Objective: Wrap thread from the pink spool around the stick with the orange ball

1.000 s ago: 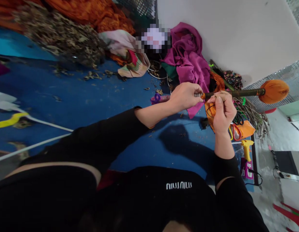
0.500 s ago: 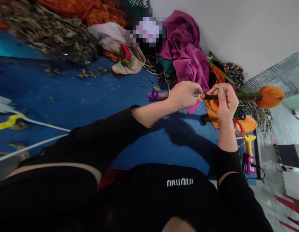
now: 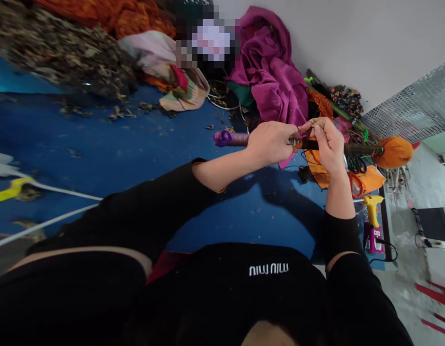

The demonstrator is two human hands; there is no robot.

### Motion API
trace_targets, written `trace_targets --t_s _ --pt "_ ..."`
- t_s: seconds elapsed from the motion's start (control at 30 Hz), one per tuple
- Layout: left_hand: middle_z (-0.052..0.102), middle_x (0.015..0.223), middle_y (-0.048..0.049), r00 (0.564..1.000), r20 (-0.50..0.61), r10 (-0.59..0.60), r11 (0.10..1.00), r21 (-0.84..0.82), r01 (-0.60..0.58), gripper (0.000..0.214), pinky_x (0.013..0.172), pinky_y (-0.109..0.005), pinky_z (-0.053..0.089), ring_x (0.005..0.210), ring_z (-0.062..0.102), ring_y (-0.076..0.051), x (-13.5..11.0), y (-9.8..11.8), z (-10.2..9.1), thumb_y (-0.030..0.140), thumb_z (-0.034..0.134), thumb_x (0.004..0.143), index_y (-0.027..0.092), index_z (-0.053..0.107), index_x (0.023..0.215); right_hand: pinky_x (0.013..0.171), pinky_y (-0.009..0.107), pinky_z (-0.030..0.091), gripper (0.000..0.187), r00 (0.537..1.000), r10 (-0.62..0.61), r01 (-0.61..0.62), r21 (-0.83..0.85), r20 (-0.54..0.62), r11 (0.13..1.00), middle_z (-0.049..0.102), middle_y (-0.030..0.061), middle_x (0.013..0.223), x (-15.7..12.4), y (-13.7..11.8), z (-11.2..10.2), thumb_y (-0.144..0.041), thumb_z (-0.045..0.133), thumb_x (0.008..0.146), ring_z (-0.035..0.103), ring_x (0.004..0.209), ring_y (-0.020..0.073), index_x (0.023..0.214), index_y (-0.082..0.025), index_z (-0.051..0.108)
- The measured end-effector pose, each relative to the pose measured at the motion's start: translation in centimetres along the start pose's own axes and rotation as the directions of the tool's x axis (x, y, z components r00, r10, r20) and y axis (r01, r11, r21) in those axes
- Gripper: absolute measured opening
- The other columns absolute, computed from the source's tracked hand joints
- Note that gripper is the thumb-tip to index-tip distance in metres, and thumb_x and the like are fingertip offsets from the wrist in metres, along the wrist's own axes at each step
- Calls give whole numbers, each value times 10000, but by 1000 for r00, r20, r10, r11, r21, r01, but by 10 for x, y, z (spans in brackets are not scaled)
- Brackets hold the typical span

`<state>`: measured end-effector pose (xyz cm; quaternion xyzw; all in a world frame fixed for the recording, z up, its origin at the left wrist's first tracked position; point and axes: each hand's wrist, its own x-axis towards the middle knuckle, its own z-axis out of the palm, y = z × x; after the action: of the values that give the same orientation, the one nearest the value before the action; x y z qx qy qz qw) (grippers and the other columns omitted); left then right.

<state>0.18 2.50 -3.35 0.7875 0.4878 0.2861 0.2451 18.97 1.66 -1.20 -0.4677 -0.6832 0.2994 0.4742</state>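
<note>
A dark stick [image 3: 355, 149] lies level across my view. Orange cloth forms a rounded bulb [image 3: 394, 152] at its right end. Its left end is a handle wrapped in pink and purple [image 3: 239, 139]. My left hand [image 3: 268, 144] is wrapped round the stick beside this handle, close to an orange band and a silvery band. Right beside it, my right hand [image 3: 329, 143] is closed in a pinch at the stick, its fingertips near the left hand's. What the right fingertips pinch is too small to make out.
On the blue table [image 3: 222, 211] lie a heap of dried leaves [image 3: 60, 53] and magenta cloth [image 3: 269, 72]. A yellow glue gun [image 3: 372, 206], a purple power strip [image 3: 375, 238] and red-rimmed round tape [image 3: 356, 185] sit at the right edge. White cords [image 3: 64, 190] cross at left.
My right hand has moved left along the stick, up to my left hand. The bulb end has shifted left and slightly down in view. My left hand still grips the stick.
</note>
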Motion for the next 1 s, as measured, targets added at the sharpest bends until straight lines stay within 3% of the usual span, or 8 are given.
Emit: trace_targets --t_s 0.13,0.3,0.4,0.67,0.77,0.9,1.0 --pt "842 1027 -94 1000 9 30 991 134 -31 464 826 -395 548 1031 776 -343 -2 3 2 174 601 834 243 816 1239 897 309 577 306 997 73 -73 13 -2 997 676 -9 844 0 2 0 -392 767 963 655 904 137 764 -222 608" --pt "819 935 -83 997 -10 75 978 197 -72 543 760 -365 510 895 759 -298 -4 3 5 199 589 865 274 742 1381 863 320 574 341 998 -49 52 -122 29 991 621 -39 769 1 12 -2 -489 679 1011 564 752 123 780 -244 626" --pt "823 938 -48 997 -19 77 983 170 -73 511 773 -344 495 903 755 -271 -5 1 7 219 589 884 332 759 1353 858 326 580 335 997 -63 68 -137 40 988 644 -38 778 1 14 -2 -520 663 1014 579 752 125 821 -247 655" --pt "840 955 -57 992 -32 120 985 131 -115 387 808 -353 493 944 767 -276 -3 -5 3 233 581 891 296 859 1153 773 303 606 418 998 44 -38 131 -40 991 730 -6 921 6 12 1 -560 742 949 689 782 104 757 -210 615" --pt "838 939 -46 992 -85 89 994 72 -83 361 851 -374 504 965 758 -283 2 -10 -4 230 638 853 325 869 1115 617 266 572 412 989 105 -79 236 -100 969 772 17 974 6 12 -28 -548 713 970 651 633 68 767 -202 614" --pt "831 925 -36 989 -144 10 998 67 0 310 840 -381 499 969 744 -291 11 -18 -22 253 705 815 337 874 1060 416 236 374 295 986 96 -57 265 -138 963 804 28 852 1 8 -96 -315 695 980 498 404 1 706 -211 666" --pt "823 927 -23 990 -134 -50 995 84 62 276 869 -371 494 982 729 -282 15 -21 -40 267 738 804 327 871 1039 353 270 223 348 925 129 -43 241 -357 970 789 18 740 -6 8 -142 -150 626 978 434 339 -25 643 -209 703"
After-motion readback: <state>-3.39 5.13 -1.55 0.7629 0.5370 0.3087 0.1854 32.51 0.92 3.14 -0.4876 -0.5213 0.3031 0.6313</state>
